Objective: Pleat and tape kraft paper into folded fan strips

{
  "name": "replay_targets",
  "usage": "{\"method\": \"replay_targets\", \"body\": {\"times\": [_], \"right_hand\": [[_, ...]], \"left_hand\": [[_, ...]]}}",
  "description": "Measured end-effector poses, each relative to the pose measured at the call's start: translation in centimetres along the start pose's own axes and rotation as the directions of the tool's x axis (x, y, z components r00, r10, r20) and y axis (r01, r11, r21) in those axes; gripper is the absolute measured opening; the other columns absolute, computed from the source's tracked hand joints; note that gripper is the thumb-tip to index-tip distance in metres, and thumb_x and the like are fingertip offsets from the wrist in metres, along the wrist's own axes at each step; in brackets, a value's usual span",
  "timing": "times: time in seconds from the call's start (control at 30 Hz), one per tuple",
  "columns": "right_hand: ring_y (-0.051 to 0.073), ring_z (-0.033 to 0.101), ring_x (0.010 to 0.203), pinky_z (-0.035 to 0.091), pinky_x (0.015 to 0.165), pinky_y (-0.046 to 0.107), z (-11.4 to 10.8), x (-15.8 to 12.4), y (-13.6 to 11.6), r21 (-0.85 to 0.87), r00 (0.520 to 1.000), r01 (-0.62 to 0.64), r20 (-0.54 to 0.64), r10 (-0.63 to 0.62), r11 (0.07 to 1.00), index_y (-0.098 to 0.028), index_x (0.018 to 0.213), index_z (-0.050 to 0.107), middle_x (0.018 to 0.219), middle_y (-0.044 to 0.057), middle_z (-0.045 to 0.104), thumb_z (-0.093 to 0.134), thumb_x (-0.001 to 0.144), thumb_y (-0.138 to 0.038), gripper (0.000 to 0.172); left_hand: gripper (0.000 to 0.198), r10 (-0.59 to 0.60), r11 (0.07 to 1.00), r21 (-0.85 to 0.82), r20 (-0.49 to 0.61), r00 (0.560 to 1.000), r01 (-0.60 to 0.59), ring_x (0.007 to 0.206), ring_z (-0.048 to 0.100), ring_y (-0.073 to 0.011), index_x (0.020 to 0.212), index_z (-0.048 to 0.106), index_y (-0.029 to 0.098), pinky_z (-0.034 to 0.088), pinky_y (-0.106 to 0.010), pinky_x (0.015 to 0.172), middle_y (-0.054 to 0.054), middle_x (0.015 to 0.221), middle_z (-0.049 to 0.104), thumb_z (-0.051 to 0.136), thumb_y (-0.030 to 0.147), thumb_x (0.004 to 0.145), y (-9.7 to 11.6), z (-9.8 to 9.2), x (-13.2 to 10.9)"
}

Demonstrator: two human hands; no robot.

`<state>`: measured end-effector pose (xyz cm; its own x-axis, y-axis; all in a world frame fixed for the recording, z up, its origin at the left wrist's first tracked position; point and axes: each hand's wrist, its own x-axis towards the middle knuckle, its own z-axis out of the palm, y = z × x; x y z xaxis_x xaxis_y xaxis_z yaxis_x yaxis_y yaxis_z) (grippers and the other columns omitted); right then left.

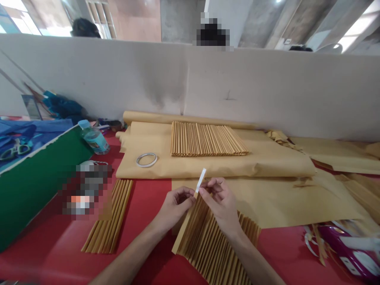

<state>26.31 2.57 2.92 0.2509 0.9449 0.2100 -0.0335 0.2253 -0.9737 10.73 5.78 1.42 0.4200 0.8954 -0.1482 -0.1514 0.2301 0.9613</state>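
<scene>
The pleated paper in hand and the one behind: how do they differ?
The left hand and right hand hold the held pleated paper; the far pleated paper lies on a brown sheet. A white strip juts from the held pleated paper; the far pleated paper shows none. Both are brown with folds.

Near pleated paper (208,239) is partly covered by the right hand (220,202) and cut off by the near edge. Purple appliance (348,247) is truncated at right. Far-left item (89,186) is masked by pixelation; unidentified.
</scene>
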Motion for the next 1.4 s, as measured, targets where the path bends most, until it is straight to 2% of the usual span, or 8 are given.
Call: {"method": "replay_targets", "body": {"times": [0.17,0.37,0.53,0.73,0.97,1.4], "right_hand": [[0.021,0.072,0.086,0.056,0.083,0.037,-0.2,-0.1,0.1,0.023,0.997,0.011,0.073,-0.013,1.0,-0.026,0.089,0.053,0.088,0.003,0.074,0.074,0.089,-0.043,0.027],[0.021,0.073,0.088,0.056,0.084,0.037,-0.5,-0.1,0.1,0.033,0.99,0.019,0.141,-0.023,0.999,-0.026,0.088,0.053,0.089,0.002,0.076,0.071,0.092,-0.041,0.023],[0.021,0.073,0.087,0.057,0.084,0.038,-0.5,0.0,0.2,0.024,0.991,0.003,0.132,-0.006,1.0,-0.027,0.087,0.052,0.087,0.002,0.075,0.071,0.092,-0.043,0.025],[0.02,0.071,0.083,0.057,0.082,0.037,-0.4,0.2,0.4,0.03,0.993,0.018,0.115,-0.021,0.999,-0.027,0.087,0.052,0.085,0.0,0.073,0.071,0.091,-0.043,0.025],[0.02,0.072,0.084,0.056,0.083,0.036,-0.5,0.1,0.5,0.064,0.99,-0.007,0.14,-0.002,0.998,-0.027,0.087,0.052,0.086,0.001,0.074,0.071,0.091,-0.042,0.025],[0.018,0.07,0.084,0.053,0.081,0.032,-0.6,0.0,1.0,0.033,0.995,0.017,0.096,-0.02,0.999,-0.026,0.088,0.054,0.088,0.001,0.074,0.071,0.092,-0.039,0.022]], "left_hand": [[0.034,-0.01,1.0,-0.003,-0.04,0.999,0.01,0.074,0.058,-0.0149,0.09,0.073,0.016,0.043,-0.027,0.071,-0.002,0.08,0.068,0.084,0.043,0.071,0.0,-0.3,0.0],[0.034,-0.06,0.995,-0.082,-0.007,0.998,0.06,0.071,0.058,-0.0139,0.091,0.076,0.016,0.044,-0.026,0.07,-0.002,0.081,0.071,0.085,0.042,0.071,0.2,-0.5,-0.1],[0.034,-0.114,0.985,-0.131,0.007,0.993,0.114,0.067,0.058,-0.0139,0.091,0.077,0.016,0.044,-0.026,0.066,-0.002,0.076,0.07,0.085,0.041,0.068,0.3,-0.5,-0.1],[0.038,-0.116,0.991,-0.073,0.004,0.993,0.116,0.07,0.062,-0.017,0.094,0.077,0.017,0.045,-0.027,0.065,-0.004,0.078,0.071,0.082,0.046,0.071,0.3,-0.5,-0.2],[0.036,-0.123,0.986,-0.111,0.004,0.992,0.123,0.065,0.057,-0.0136,0.094,0.076,0.017,0.043,-0.026,0.064,-0.001,0.074,0.068,0.084,0.043,0.07,0.1,-0.7,0.0],[0.036,-0.059,0.992,-0.11,0.02,0.998,0.061,0.07,0.054,-0.0125,0.093,0.074,0.016,0.041,-0.025,0.068,-0.001,0.08,0.067,0.085,0.043,0.072,0.5,-0.6,-0.1]]}}
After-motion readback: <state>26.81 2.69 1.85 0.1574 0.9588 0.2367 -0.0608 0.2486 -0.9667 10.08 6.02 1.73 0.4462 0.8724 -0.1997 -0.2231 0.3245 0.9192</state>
